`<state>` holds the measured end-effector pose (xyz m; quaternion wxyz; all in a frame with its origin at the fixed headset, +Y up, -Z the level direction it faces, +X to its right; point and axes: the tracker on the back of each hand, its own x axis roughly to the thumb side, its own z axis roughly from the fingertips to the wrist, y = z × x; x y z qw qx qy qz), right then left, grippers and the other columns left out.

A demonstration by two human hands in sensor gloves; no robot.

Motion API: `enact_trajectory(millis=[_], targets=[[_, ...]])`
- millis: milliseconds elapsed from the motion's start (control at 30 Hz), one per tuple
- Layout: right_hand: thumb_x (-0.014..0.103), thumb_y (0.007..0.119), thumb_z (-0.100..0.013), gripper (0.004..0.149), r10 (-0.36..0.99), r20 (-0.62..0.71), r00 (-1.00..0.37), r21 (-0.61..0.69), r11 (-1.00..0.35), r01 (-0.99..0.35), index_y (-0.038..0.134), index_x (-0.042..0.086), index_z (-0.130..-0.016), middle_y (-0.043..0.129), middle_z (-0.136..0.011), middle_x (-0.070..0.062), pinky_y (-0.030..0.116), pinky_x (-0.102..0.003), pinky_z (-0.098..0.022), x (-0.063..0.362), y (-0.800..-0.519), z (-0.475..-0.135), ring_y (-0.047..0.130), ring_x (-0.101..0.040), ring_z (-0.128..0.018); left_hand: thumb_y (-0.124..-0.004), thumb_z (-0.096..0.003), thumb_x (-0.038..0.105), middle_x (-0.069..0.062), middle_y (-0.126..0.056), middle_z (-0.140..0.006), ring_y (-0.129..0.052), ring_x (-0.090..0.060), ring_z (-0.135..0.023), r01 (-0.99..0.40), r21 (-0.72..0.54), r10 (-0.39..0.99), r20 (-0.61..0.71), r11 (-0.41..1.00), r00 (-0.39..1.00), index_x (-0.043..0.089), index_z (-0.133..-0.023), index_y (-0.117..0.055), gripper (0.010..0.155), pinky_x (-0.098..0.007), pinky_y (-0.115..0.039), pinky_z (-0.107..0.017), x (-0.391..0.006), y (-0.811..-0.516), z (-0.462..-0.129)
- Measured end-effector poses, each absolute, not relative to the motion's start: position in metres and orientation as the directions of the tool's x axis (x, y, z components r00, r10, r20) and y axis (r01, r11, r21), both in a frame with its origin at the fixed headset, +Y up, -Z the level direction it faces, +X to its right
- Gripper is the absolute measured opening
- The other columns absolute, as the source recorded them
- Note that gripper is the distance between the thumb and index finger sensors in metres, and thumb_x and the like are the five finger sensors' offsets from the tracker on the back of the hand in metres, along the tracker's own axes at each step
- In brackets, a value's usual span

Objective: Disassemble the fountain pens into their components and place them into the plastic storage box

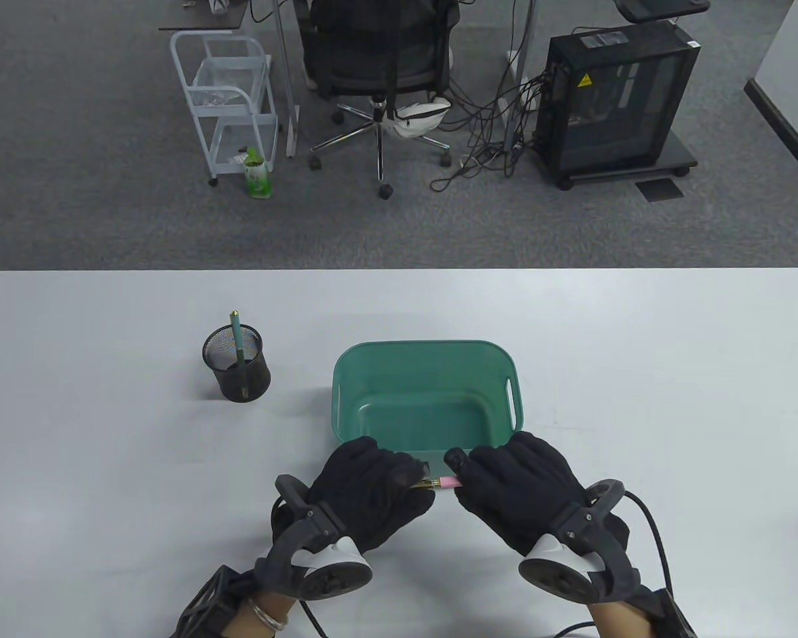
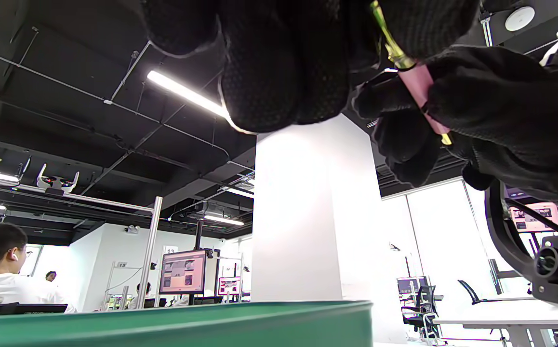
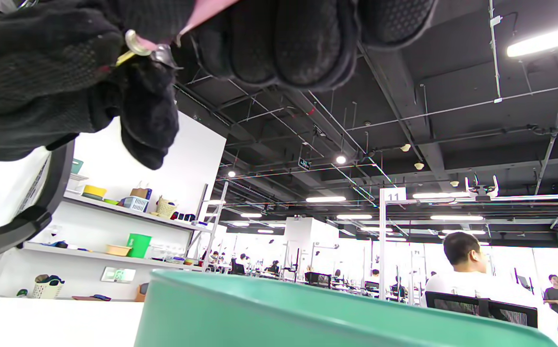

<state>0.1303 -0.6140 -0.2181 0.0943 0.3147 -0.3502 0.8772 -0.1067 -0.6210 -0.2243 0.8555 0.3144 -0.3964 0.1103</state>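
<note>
— What are you holding there?

— I'm gripping a slim pink fountain pen with gold metal bands (image 1: 442, 483) between both hands. My left hand in its black knitted glove (image 1: 372, 492) is curling its fingers round the gold end, and my right hand in the same kind of glove (image 1: 519, 488) is pinching the pink barrel. The pen is lying level, just above the table, right beside the near wall of the teal plastic storage box with rounded corners (image 1: 505, 372).

— What is the box looking like?

— It's sitting open, smooth and glossy, with a slot handle cut in its right wall. I'm seeing nothing lying inside it.

— Anything else on the table?

— A round black wire-mesh pen cup (image 1: 236, 364) is standing well apart to the left, with a green pen with a gold tip (image 1: 237, 335) leaning in it.

— And the surface and the room?

— The pale matte table with rounded corners (image 1: 638, 345) is sitting on grey carpet. Beyond it, a black mesh office chair (image 1: 379, 46), a white wire trolley (image 1: 229, 100) and a black computer case on a wheeled base (image 1: 615, 100) are standing among loose cables.
</note>
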Motion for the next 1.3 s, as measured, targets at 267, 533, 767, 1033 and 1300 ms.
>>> enact_trajectory(millis=[267,533,767,1033,1300], targets=[[0.05,0.069,-0.054,0.046,-0.053,0.613,-0.788,-0.557,-0.736,-0.384,0.081,0.033,-0.095,0.084,-0.085,0.005,0.068,-0.044,-0.07,0.131,-0.614,-0.219,0.089,-0.013,-0.069,-0.067,-0.065,0.05,-0.001,-0.098,-0.079,-0.1,-0.018,-0.065,-0.442,0.448,-0.052,0.746,0.777,0.664,0.014,-0.092,-0.077,0.046,-0.047,-0.071,-0.07,-0.108,-0.621,-0.225],[0.05,0.069,-0.054,0.046,-0.05,0.594,-0.803,-0.575,-0.724,-0.381,0.081,0.034,-0.095,0.084,-0.086,0.005,0.068,-0.044,-0.07,0.137,-0.611,-0.22,0.089,-0.013,-0.069,-0.067,-0.0649,0.05,-0.001,-0.098,-0.079,-0.1,-0.018,-0.065,-0.453,0.445,-0.033,0.74,0.772,0.671,0.014,-0.092,-0.077,0.045,-0.047,-0.071,-0.07,-0.112,-0.619,-0.226],[0.05,0.069,-0.054,0.046,-0.043,0.576,-0.816,-0.591,-0.711,-0.381,0.081,0.034,-0.095,0.084,-0.086,0.005,0.068,-0.044,-0.07,0.144,-0.607,-0.221,0.089,-0.013,-0.07,-0.068,-0.0648,0.05,-0.001,-0.098,-0.079,-0.1,-0.018,-0.065,-0.479,0.428,0.01,0.737,0.767,0.676,0.015,-0.091,-0.078,0.045,-0.047,-0.071,-0.07,-0.119,-0.616,-0.23],[0.05,0.07,-0.054,0.046,-0.029,0.55,-0.835,-0.612,-0.694,-0.379,0.081,0.035,-0.095,0.084,-0.087,0.005,0.068,-0.044,-0.07,0.154,-0.603,-0.222,0.089,-0.013,-0.07,-0.068,-0.0646,0.049,-0.001,-0.098,-0.079,-0.099,-0.018,-0.066,-0.497,0.421,0.038,0.734,0.759,0.678,0.014,-0.091,-0.078,0.045,-0.047,-0.07,-0.071,-0.124,-0.613,-0.232],[0.05,0.069,-0.054,0.046,-0.02,0.529,-0.848,-0.625,-0.686,-0.374,0.081,0.035,-0.096,0.084,-0.087,0.005,0.068,-0.044,-0.071,0.16,-0.601,-0.223,0.089,-0.013,-0.071,-0.068,-0.0646,0.05,-0.001,-0.099,-0.079,-0.099,-0.019,-0.065,-0.5,0.43,0.045,0.723,0.752,0.689,0.015,-0.091,-0.078,0.045,-0.047,-0.07,-0.071,-0.129,-0.612,-0.233]])
